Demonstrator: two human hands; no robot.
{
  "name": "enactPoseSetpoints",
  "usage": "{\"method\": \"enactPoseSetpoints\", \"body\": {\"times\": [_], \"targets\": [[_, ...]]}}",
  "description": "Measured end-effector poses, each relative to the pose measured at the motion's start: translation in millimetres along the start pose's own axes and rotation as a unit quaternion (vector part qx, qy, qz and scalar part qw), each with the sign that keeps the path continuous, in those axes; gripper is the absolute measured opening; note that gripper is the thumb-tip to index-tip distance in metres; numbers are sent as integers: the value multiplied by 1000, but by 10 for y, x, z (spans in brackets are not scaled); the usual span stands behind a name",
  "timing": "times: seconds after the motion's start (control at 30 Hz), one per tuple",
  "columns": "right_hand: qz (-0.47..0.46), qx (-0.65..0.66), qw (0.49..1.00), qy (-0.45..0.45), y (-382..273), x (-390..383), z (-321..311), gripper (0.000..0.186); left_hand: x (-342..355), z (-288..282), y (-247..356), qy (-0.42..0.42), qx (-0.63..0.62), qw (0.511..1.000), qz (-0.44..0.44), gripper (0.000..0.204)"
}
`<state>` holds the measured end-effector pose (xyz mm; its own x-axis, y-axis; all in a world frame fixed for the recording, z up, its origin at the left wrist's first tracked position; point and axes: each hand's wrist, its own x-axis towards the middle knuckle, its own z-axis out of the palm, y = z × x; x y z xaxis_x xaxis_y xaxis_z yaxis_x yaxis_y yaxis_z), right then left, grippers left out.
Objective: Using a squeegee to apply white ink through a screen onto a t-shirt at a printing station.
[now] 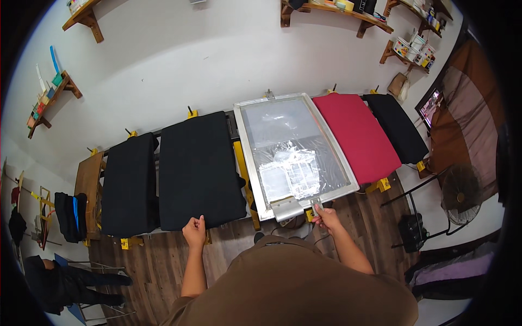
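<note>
at the lower edge, the view is filled by a brown-shirted torso (293, 288). by the right hand (327, 218), a grey metal fitting (316, 203) at the near end of a screen frame (252, 163) is grasped, the fingers closed on it. the left hand (194, 233) is held at the near edge of a black-covered board (201, 168), its fingers curled in; whether cloth is pinched there cannot be told. the screen frame is stretched away from the body, between that board and a red-covered board (356, 138), and its grey mesh (266, 117) is marked by a shiny, pale patch (293, 174) toward the near end. farther left, a second black-covered board (130, 185) and a bare wooden board (87, 185) are lined up; at the far right, a narrow black-covered board (396, 127) is set. beyond the row, wooden shelves (340, 11) are mounted on a white wall (179, 65).
</note>
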<state>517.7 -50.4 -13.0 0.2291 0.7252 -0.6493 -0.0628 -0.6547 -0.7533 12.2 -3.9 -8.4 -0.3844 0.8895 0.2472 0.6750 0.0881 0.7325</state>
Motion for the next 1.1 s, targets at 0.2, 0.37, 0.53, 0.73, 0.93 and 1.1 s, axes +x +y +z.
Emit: {"method": "enactPoseSetpoints", "body": {"times": [0.2,0.37,0.53,0.73,0.93,1.1], "targets": [[-8,18,1000,11,29,0,34,53,4,5,-30,-1,-12,1000,-14,39],[-5,22,1000,11,19,-24,47,52,8,-4,-31,-7,-9,999,-30,39],[-4,24,1000,17,14,-26,63,51,24,6,-33,-22,-8,999,-32,40],[-2,27,1000,9,-18,-45,53,50,24,22,-70,-15,-24,999,-40,40],[-9,20,1000,8,-5,-32,42,49,23,45,-97,-3,-27,999,-47,41],[-11,28,999,10,-14,-46,59,51,20,38,-110,-14,-24,998,-49,41]]}}
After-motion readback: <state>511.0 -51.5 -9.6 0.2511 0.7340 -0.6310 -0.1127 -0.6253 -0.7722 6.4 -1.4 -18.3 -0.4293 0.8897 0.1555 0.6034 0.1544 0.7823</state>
